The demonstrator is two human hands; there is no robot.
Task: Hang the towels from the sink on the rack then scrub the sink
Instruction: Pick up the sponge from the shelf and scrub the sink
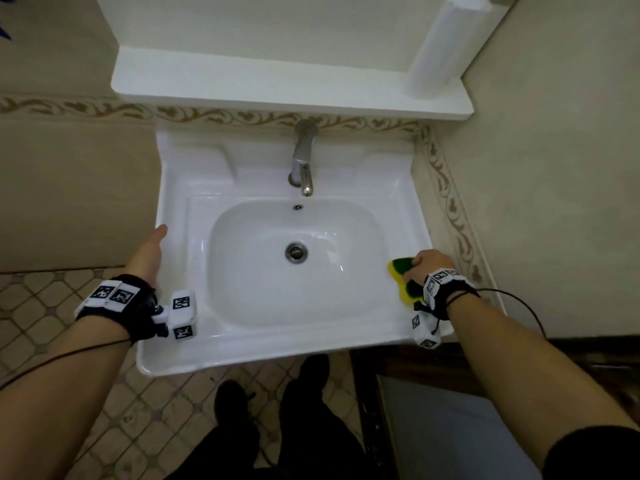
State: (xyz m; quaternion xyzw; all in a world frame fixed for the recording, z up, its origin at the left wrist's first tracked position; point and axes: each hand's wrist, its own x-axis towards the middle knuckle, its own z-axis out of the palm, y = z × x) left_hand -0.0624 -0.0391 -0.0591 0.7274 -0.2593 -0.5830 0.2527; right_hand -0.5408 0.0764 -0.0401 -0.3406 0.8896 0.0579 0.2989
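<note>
Fingers of the right hand [431, 266] clamped on a sponge [403, 277] at the sink's [263, 355] right rim.

The yellow-and-green sponge presses on the flat ledge beside the basin, near the front right corner. The left hand [147, 256] rests along the left edge, fingers straight and together, holding nothing. The faucet [303, 161] stands at the back; the drain [296, 252] sits mid-basin.

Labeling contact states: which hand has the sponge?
The right hand: it presses a yellow-green sponge on the sink's right rim. The left hand lies open and empty at the left rim.
</note>
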